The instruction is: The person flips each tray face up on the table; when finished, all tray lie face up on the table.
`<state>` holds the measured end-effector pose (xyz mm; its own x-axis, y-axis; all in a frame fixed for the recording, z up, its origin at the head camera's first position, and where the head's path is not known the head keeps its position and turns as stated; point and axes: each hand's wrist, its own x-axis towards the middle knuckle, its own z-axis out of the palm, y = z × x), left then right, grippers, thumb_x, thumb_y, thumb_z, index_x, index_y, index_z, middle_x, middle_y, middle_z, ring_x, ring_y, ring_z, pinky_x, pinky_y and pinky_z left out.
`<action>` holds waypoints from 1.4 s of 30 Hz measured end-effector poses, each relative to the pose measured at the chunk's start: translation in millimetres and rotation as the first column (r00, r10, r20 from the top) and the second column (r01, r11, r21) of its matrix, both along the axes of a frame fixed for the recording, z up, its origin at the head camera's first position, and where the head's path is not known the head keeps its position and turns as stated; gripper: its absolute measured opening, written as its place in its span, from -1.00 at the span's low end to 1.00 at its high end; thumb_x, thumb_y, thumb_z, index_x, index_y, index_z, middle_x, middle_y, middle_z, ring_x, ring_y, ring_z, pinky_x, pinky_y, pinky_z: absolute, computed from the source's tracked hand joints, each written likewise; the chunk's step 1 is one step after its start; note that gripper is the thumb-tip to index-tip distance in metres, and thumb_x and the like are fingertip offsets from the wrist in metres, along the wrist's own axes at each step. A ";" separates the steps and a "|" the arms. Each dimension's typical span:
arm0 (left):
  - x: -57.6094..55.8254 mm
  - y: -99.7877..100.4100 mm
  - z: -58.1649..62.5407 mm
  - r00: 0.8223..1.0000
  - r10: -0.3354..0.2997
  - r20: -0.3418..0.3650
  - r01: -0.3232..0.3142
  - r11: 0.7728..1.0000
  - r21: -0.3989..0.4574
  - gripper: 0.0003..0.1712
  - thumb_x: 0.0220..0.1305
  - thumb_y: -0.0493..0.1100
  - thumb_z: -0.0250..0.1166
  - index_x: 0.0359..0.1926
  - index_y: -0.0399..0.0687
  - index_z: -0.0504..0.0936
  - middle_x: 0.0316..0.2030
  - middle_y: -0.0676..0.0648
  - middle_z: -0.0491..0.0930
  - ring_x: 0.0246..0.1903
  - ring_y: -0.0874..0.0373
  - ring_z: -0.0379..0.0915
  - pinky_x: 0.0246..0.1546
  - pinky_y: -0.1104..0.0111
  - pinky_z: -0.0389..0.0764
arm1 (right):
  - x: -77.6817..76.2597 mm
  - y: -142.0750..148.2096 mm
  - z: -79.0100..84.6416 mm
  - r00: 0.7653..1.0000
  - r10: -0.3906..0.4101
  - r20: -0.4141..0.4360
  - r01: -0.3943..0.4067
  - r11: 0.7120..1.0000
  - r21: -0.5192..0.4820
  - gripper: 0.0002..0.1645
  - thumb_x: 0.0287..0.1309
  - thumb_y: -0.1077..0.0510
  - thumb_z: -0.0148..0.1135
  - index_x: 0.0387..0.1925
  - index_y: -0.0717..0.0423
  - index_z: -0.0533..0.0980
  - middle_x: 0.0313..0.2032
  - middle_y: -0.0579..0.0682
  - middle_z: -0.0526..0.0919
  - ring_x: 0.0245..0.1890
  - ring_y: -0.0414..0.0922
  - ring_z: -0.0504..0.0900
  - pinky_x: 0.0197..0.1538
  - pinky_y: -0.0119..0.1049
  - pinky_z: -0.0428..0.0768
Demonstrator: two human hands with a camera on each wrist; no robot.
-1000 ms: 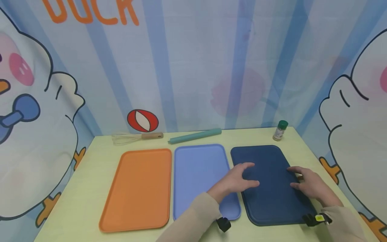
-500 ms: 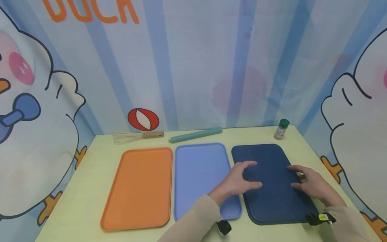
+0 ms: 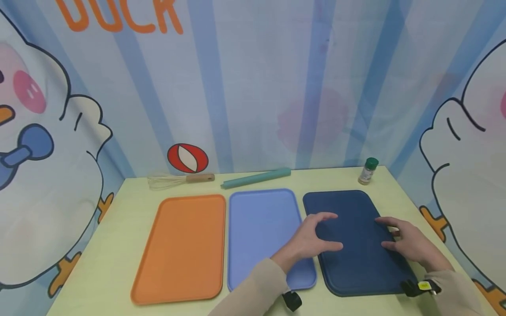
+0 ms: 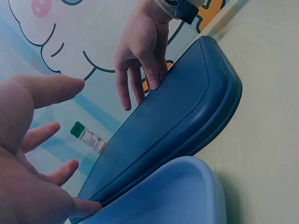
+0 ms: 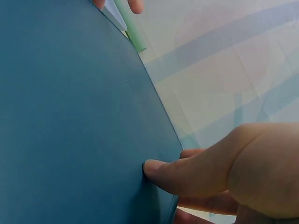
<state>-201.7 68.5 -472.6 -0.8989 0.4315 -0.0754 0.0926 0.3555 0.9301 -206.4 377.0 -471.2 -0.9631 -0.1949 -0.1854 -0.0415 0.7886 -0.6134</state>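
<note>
A dark blue tray with rounded corners lies at the right of the table. My left hand is at its left long side, with thumb and index finger spread apart over the surface. In the left wrist view one lower finger is right at the tray's edge. My right hand is at the opposite long side. In the right wrist view its thumb lies on the dark blue surface, while the other fingers extend past the edge, partly hidden. Between the two hands the tray surface shows.
A light blue tray lies close beside the dark one, partly under my left forearm. Left of it is an orange tray. Along the back lie a whisk and a teal rod; a green-capped spice jar stands back right.
My left thumb and index finger have shifted slightly to the right over the dark blue tray. The right hand and the trays look unchanged, apart from a small camera shift.
</note>
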 end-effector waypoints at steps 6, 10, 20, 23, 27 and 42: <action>0.7 1.0 -0.2 1.000 0.006 -0.011 -0.006 1.000 0.012 -0.23 0.18 0.00 0.62 0.39 0.45 0.54 0.46 0.21 0.31 0.48 0.17 0.21 0.40 -0.04 0.41 | -1.3 1.6 -0.6 1.000 0.003 0.002 -0.003 1.000 -0.007 -0.12 0.17 0.40 0.46 0.47 0.40 0.29 0.43 0.64 0.17 0.24 0.66 0.39 0.03 0.25 0.69; 0.3 1.8 0.1 0.999 0.009 -0.035 -0.009 1.000 0.018 -0.23 0.18 0.00 0.61 0.39 0.47 0.54 0.47 0.20 0.30 0.48 0.18 0.20 0.41 -0.02 0.40 | -1.8 3.6 -2.2 1.000 0.007 0.004 -0.007 1.000 -0.017 -0.13 0.19 0.39 0.44 0.48 0.39 0.28 0.44 0.64 0.17 0.25 0.67 0.38 0.04 0.26 0.68; -1.3 -1.7 3.4 0.998 0.028 -0.048 -0.025 0.997 0.074 -0.27 0.24 -0.03 0.58 0.40 0.42 0.54 0.50 0.18 0.28 0.53 0.13 0.15 0.45 -0.05 0.34 | -0.6 8.6 -3.9 1.000 0.017 0.015 -0.016 0.998 -0.056 -0.14 0.24 0.37 0.42 0.50 0.38 0.27 0.45 0.63 0.16 0.27 0.67 0.35 0.08 0.28 0.65; -4.7 -4.9 4.8 0.999 0.038 -0.037 -0.033 0.993 0.114 -0.27 0.25 -0.07 0.57 0.41 0.37 0.54 0.52 0.15 0.27 0.55 0.09 0.13 0.45 -0.05 0.36 | -0.9 10.8 -4.3 1.000 0.029 0.008 -0.028 0.997 -0.075 -0.16 0.25 0.37 0.41 0.49 0.39 0.28 0.44 0.63 0.17 0.27 0.67 0.35 0.10 0.30 0.64; -8.8 -8.5 7.6 0.998 0.059 -0.012 -0.056 0.984 0.168 -0.26 0.25 -0.16 0.56 0.42 0.25 0.53 0.54 0.05 0.24 0.55 -0.06 0.13 0.39 0.01 0.47 | 0.3 13.0 -6.4 0.999 0.045 0.004 -0.044 0.993 -0.106 -0.20 0.28 0.36 0.38 0.48 0.40 0.29 0.44 0.63 0.19 0.28 0.66 0.36 0.12 0.28 0.64; -20.8 -19.1 9.6 0.993 0.080 0.090 -0.102 0.957 0.272 -0.22 0.26 -0.23 0.54 0.46 0.15 0.50 0.53 -0.15 0.27 0.41 -0.19 0.37 0.30 0.07 0.56 | 0.7 9.8 -2.1 0.995 0.089 0.036 -0.083 0.984 -0.156 -0.27 0.37 0.37 0.27 0.50 0.41 0.27 0.45 0.62 0.18 0.32 0.63 0.34 0.14 0.19 0.67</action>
<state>-222.5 49.5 -463.0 -0.9314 0.3621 -0.0359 -0.0041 0.0883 0.9961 -205.6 386.8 -473.2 -0.9333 -0.3062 -0.1874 -0.0760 0.6789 -0.7303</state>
